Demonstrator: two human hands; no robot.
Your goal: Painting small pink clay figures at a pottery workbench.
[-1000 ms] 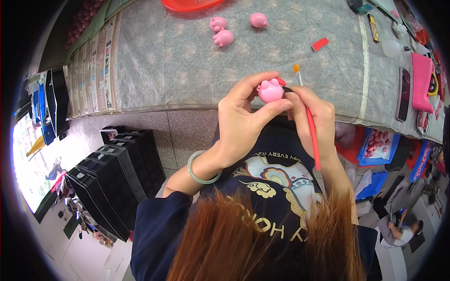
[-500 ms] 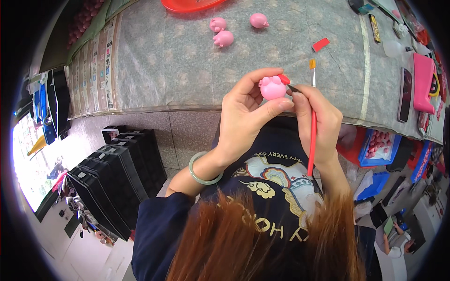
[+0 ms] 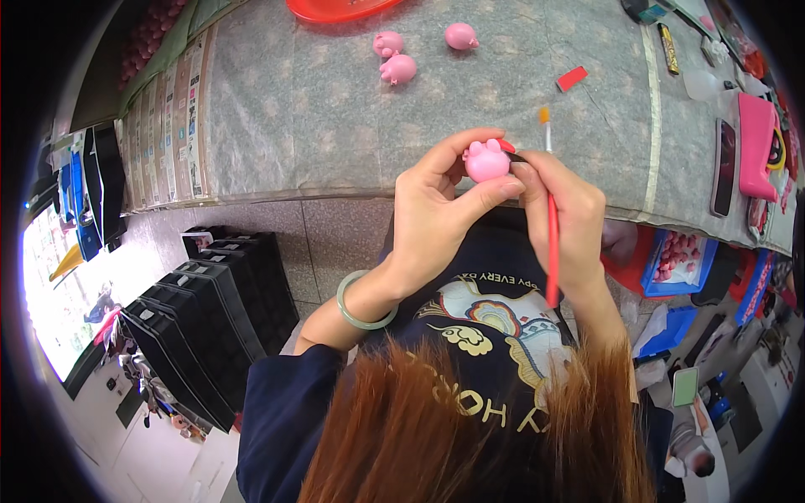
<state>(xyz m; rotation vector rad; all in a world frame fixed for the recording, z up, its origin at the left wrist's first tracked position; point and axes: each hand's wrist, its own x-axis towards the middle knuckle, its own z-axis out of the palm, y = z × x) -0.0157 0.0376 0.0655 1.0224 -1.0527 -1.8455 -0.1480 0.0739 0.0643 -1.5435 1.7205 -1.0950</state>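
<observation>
My left hand (image 3: 432, 201) pinches a small round pink pig figure (image 3: 486, 163) between thumb and fingers, above the near edge of the table. A small red piece (image 3: 506, 146) shows at the figure's upper right, by my left fingertips; what it is I cannot tell. My right hand (image 3: 568, 197) is closed round a red-handled paintbrush (image 3: 552, 251), whose orange bristles point away from me. From the same fingertips a thin dark tip (image 3: 516, 158) reaches to the figure's right side; the rest of that tool is hidden.
Several pink pig figures (image 3: 399, 69) lie further back on the grey cloth-covered table (image 3: 293, 126), near a red dish (image 3: 335, 8). A small red block (image 3: 572, 79) lies to their right. A phone (image 3: 722, 168) and a pink tape dispenser (image 3: 757, 151) sit at the right. Black crates (image 3: 210, 310) stand at lower left.
My right hand has shifted slightly left, and the brush has tilted with its bristles moving left. The dark tip sits closer against the pig figure. My left hand has hardly moved.
</observation>
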